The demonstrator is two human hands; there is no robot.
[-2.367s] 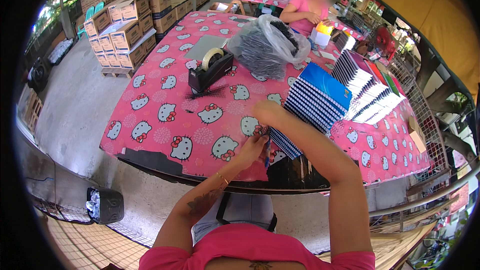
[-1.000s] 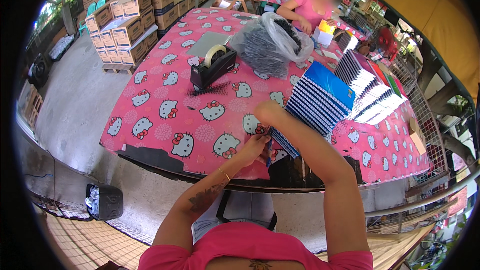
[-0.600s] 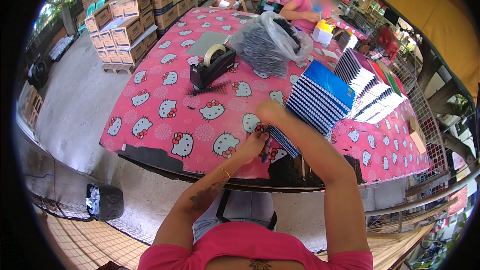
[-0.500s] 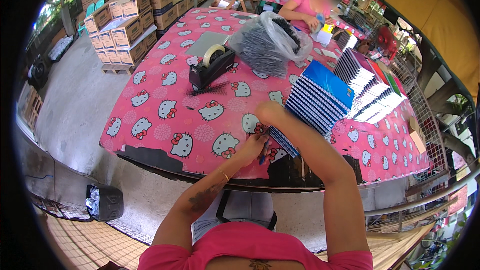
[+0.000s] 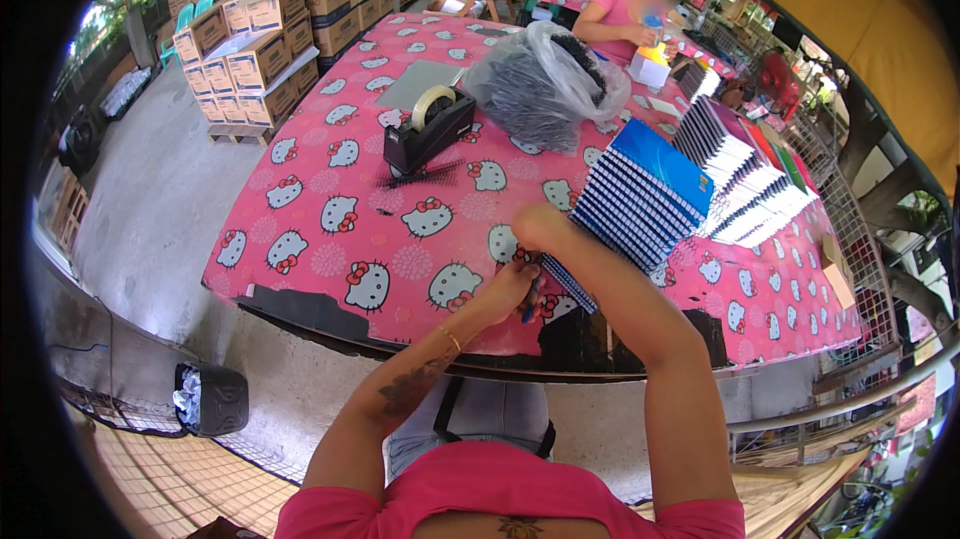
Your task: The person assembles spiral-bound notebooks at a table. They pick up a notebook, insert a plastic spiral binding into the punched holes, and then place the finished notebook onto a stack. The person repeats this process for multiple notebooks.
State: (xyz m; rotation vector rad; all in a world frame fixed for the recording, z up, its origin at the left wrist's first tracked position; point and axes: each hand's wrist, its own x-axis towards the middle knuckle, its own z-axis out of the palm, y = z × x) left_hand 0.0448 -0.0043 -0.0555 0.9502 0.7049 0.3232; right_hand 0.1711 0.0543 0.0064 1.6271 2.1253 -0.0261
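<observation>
Little has changed since the earlier frames: both hands stay at the table's near edge. The left hand pinches the near end of a blue spiral notebook, its long axis running near-left to far-right. The right hand, fingers curled, rests on it beside the slanted notebook stack.

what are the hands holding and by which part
Both hands grip one blue spiral notebook at its near end: the left hand from the left, the right hand on top.
</observation>
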